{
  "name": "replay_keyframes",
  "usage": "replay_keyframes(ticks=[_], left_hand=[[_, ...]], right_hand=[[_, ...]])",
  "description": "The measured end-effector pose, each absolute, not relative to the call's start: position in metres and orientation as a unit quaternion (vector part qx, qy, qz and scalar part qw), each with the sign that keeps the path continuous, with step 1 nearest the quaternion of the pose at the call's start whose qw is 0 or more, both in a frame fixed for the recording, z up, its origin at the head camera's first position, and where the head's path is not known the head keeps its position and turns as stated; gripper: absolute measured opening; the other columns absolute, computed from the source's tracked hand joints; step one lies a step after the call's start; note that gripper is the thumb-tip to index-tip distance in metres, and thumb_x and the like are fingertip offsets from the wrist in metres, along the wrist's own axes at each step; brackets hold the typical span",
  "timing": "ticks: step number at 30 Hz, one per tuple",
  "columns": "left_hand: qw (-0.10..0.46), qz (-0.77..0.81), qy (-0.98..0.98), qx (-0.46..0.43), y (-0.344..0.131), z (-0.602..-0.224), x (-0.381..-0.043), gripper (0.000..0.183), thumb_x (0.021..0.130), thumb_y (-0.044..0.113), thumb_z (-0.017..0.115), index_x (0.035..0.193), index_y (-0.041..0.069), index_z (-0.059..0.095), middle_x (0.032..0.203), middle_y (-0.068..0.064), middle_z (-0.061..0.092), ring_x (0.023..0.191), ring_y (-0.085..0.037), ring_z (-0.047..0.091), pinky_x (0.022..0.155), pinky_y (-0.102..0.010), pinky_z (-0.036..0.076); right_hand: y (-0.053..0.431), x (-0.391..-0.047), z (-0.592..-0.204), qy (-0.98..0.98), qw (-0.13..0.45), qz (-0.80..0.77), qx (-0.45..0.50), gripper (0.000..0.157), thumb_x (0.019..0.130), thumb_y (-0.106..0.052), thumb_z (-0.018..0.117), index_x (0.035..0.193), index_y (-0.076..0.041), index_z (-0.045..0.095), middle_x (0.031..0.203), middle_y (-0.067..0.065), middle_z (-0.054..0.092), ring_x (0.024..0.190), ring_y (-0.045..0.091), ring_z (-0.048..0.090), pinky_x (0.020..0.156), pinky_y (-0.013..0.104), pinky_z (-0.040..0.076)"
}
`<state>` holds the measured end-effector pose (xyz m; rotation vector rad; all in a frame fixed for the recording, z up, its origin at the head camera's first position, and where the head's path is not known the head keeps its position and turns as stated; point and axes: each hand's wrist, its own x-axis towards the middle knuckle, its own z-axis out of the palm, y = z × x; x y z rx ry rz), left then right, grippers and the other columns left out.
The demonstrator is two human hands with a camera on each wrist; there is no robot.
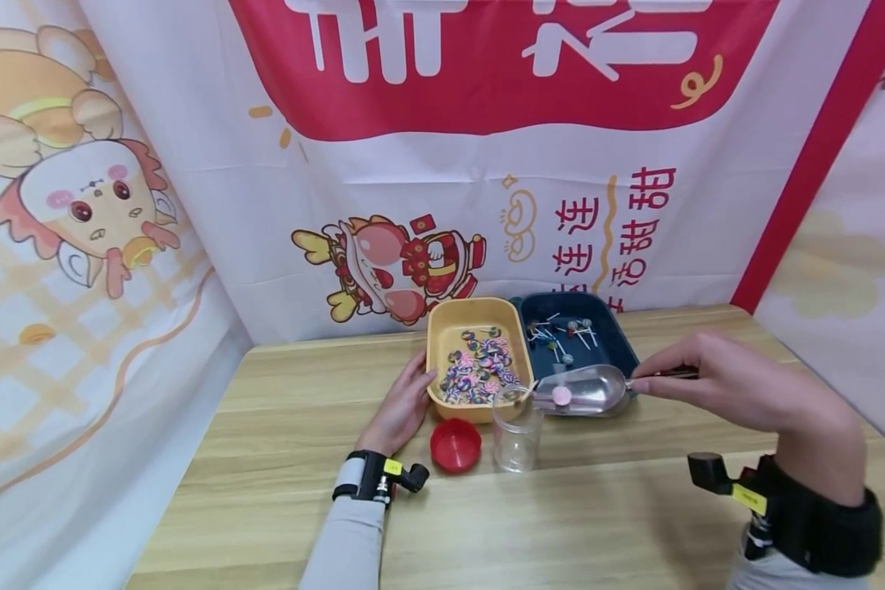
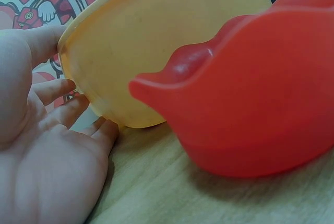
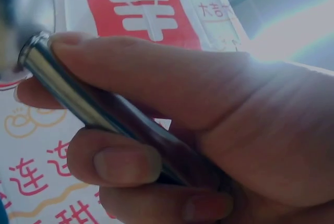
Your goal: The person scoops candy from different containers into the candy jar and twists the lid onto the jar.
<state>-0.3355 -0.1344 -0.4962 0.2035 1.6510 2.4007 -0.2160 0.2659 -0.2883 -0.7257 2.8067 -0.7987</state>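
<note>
My left hand [image 1: 406, 401] holds the left side of the yellow bin [image 1: 435, 328], thumb at the rim and fingers [image 2: 68, 110] against the outer wall. Many small swirl-patterned candies [image 1: 479, 369] lie in that bin. In the right hand [image 1: 752, 381] is a shiny scoop [image 1: 597, 389], gripped by its metal handle [image 3: 78, 91]. One round pink piece [image 1: 562, 397] sits in the scoop. The scoop's mouth is level with the rim of a clear jar [image 1: 517, 451], on the jar's right side. Left of the jar stands a red scalloped cup [image 2: 255, 98].
A dark blue bin [image 1: 623, 332] with several white-stick lollipops [image 1: 560, 332] stands beside the yellow one, its front edge partly behind the scoop. Both bins are near the printed cloth [image 1: 428, 180] at the back of the wooden table [image 1: 487, 533].
</note>
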Motion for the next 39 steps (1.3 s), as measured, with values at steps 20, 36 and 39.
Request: replay_keyframes(ticks=[20, 36, 39], left_hand=[[0.115, 0.814, 0.566, 0.062, -0.133, -0.496, -0.334, 0.066, 0.107, 0.018, 0.051, 0.165, 0.018, 0.019, 0.172, -0.004, 0.014, 0.155, -0.022, 0.022, 0.128, -0.039, 0.017], [0.119, 0.812, 0.569, 0.052, -0.132, -0.492, -0.335, 0.064, 0.107, 0.019, 0.051, 0.164, 0.020, 0.021, 0.171, -0.005, 0.017, 0.155, -0.023, 0.024, 0.128, -0.038, 0.020], [0.119, 0.812, 0.569, 0.052, -0.132, -0.493, -0.334, 0.066, 0.107, 0.018, 0.051, 0.165, 0.019, 0.019, 0.171, -0.006, 0.016, 0.155, -0.023, 0.023, 0.128, -0.038, 0.018]], right_hand=[[0.273, -0.213, -0.291, 0.948, 0.054, -0.244, -0.197, 0.033, 0.096, -0.033, 0.072, 0.120, -0.011, 0.077, 0.104, -0.003, 0.075, 0.088, 0.012, 0.065, 0.073, 0.026, 0.058], [0.282, -0.247, -0.307, 0.971, 0.013, -0.197, -0.133, 0.025, 0.099, -0.021, 0.068, 0.110, 0.000, 0.076, 0.084, 0.002, 0.065, 0.077, 0.022, 0.053, 0.061, 0.031, 0.048], [0.278, -0.257, -0.315, 0.971, 0.035, -0.203, -0.118, 0.024, 0.100, -0.017, 0.064, 0.108, 0.003, 0.075, 0.081, 0.005, 0.060, 0.075, 0.023, 0.051, 0.061, 0.032, 0.046]])
